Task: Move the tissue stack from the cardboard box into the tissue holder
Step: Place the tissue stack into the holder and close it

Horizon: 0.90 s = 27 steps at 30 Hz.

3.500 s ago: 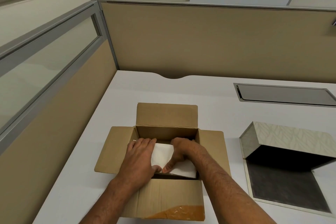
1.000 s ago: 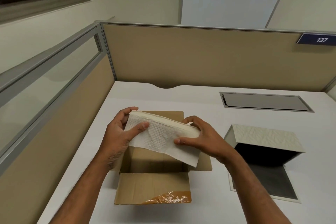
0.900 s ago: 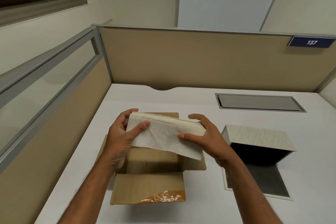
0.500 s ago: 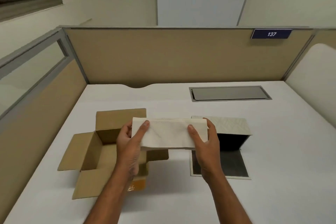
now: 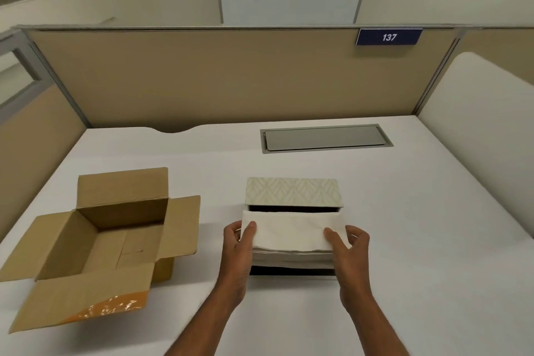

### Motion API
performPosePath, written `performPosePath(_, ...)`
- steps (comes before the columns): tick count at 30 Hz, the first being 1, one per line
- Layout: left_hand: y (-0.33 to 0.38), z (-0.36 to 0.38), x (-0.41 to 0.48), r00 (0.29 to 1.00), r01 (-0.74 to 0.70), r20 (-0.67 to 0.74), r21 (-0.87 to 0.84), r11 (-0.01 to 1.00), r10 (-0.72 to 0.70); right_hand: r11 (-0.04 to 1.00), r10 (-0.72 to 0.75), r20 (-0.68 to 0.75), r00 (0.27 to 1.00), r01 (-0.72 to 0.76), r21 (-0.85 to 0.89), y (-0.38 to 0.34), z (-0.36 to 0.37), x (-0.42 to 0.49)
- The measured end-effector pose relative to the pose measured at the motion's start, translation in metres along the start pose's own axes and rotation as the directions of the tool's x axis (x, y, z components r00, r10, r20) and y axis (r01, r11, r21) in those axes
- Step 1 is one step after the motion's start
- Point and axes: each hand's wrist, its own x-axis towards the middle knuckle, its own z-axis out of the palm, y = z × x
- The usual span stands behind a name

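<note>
- One view only, worn on the person's head, looking forward and steeply down over a white desk (image 5: 404, 211) (so no second view shares the scene).
- It faces the tan partition (image 5: 202, 78) with its "137" plate (image 5: 389, 37).
- It sits close: both forearms enter from the bottom edge, the left hand (image 5: 238, 248) and right hand (image 5: 351, 251) near centre.
- The wide angle bends the edges; the cardboard box (image 5: 95, 240) sits lower left.

white tissue stack (image 5: 291, 233) flat over open patterned tissue holder (image 5: 292, 191); cardboard box (image 5: 95, 243) left, flaps open.
</note>
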Motion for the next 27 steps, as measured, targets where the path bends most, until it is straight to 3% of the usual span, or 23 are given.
performPosePath(13, -0.044, 0.015, 0.041, 0.999, 0.033, 0.004, 0.102, 0.994, -0.034, 1.000, -0.025, -0.053, 0.998, 0.025, -0.012, 0.044, 0.001, 0.037)
performPosePath(27, -0.057, 0.014, 0.049, 0.997, 0.036, -0.069, 0.079, 0.996, -0.031, 1.000, 0.012, 0.008, 1.000, -0.012, -0.024, 0.051, -0.001, 0.051)
